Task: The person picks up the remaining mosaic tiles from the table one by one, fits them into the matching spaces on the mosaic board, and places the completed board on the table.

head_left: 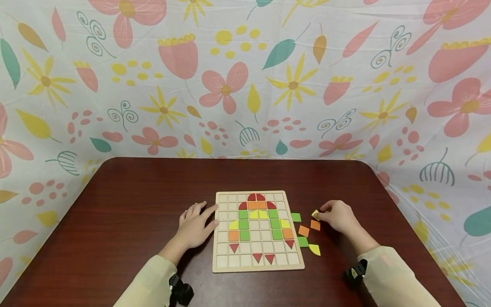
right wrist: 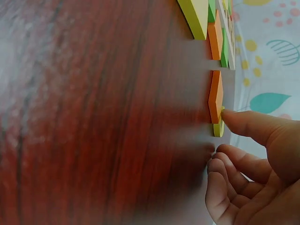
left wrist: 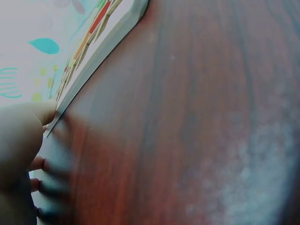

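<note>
A square wooden grid board (head_left: pixel 248 269) lies on the table, holding red, orange, yellow and green flat tiles. Beside its left edge rests my left hand (head_left: pixel 194 228), fingers spread, with the thumb and index finger touching the edge. The left wrist view shows that thumb (left wrist: pixel 44 111) against the board's side (left wrist: pixel 101 58). To the right of the board, my right hand (head_left: pixel 339 216) pinches a small yellow tile (head_left: pixel 315 214) between thumb and fingers, low at the table. In the right wrist view the thumb touches this yellow tile (right wrist: pixel 218 129), partly hidden behind an orange tile (right wrist: pixel 215 96).
Loose tiles lie between board and right hand: a green square (head_left: pixel 296 217), another green square (head_left: pixel 302 242), two orange squares, one nearer the board (head_left: pixel 303 231), and a yellow quarter-circle (head_left: pixel 314 250). A flowered cloth (head_left: pixel 245 85) hangs behind the dark wooden table (head_left: pixel 153 183).
</note>
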{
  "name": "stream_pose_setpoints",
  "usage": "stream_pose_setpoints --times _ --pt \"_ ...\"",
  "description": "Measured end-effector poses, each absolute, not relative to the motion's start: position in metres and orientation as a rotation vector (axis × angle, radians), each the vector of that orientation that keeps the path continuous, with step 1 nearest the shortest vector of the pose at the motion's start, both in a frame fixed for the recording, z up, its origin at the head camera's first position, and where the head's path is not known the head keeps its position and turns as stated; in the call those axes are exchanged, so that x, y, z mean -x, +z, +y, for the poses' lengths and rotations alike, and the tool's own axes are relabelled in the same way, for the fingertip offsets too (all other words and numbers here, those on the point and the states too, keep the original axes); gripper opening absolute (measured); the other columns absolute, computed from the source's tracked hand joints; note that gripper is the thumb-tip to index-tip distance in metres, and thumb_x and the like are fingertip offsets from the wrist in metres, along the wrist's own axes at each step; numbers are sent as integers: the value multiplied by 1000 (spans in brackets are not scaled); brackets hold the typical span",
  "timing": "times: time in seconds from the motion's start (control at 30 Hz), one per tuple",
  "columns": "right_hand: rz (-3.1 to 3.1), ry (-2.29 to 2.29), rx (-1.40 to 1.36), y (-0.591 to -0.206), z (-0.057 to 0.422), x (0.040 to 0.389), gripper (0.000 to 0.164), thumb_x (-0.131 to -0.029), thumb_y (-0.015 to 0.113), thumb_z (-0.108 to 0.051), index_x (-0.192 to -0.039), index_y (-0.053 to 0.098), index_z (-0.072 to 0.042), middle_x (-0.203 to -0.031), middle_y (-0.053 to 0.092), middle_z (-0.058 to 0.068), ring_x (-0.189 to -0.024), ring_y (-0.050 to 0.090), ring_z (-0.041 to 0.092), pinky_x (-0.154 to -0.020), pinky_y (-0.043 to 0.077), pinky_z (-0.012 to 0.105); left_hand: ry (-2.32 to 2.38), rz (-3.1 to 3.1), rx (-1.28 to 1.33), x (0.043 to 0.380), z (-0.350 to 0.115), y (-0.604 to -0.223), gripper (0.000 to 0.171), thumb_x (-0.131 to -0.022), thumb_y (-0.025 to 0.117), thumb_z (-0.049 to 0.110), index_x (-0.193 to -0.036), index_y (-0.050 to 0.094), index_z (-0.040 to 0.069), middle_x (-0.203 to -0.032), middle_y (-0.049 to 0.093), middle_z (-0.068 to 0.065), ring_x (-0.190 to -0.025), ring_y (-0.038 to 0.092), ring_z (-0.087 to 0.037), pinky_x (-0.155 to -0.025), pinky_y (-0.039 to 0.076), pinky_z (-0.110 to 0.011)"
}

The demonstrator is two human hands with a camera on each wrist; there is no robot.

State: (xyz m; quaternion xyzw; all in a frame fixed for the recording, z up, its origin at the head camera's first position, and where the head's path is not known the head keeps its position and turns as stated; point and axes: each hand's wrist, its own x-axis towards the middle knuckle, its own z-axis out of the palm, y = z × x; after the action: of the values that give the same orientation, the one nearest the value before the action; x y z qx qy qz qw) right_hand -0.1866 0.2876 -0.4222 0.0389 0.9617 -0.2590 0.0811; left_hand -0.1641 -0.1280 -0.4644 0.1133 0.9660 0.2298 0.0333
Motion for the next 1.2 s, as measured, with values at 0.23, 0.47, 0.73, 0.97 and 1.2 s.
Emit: stream_pose_setpoints --times 0.23,0.47,0.73,0.97,1.2 --pt "2873 -760 -86 -423 285 187 30 -83 70 -20 -98 67 6 -86 66 14 -68 54 19 -57 45 29 683 2980 -358 166 -128 -463 51 -95 50 45 -143 43 27 -149 34 -15 -137 28 -40 -103 23 -64" --pt "2875 -749 -68 -424 281 188 25 -84 68 -17 -97 67 4 -85 65 13 -67 54 18 -57 45 29 685 2995 -433 166 -127 -458 50 -94 56 41 -140 49 21 -145 42 -12 -133 36 -37 -96 31 -61" --pt "2873 -749 -58 -425 278 191 25 -83 67 -17 -97 64 4 -84 62 13 -67 53 18 -58 45 29 702 2997 -463 167 -127 -459 50 -94 57 38 -139 50 18 -146 43 -10 -133 37 -36 -95 33 -59" --pt "2860 -759 -21 -427 277 193 31 -82 67 -14 -106 63 5 -86 60 13 -68 51 19 -57 43 30 706 2983 -450 167 -125 -459 51 -94 56 38 -140 48 17 -147 42 -10 -135 35 -37 -97 32 -60" --pt "2781 -846 -74 -427 277 193 29 -84 69 -13 -102 54 3 -82 52 11 -59 49 18 -51 44 30 719 2974 -435 166 -126 -462 51 -95 55 38 -141 47 18 -148 40 -9 -136 33 -37 -99 30 -61"
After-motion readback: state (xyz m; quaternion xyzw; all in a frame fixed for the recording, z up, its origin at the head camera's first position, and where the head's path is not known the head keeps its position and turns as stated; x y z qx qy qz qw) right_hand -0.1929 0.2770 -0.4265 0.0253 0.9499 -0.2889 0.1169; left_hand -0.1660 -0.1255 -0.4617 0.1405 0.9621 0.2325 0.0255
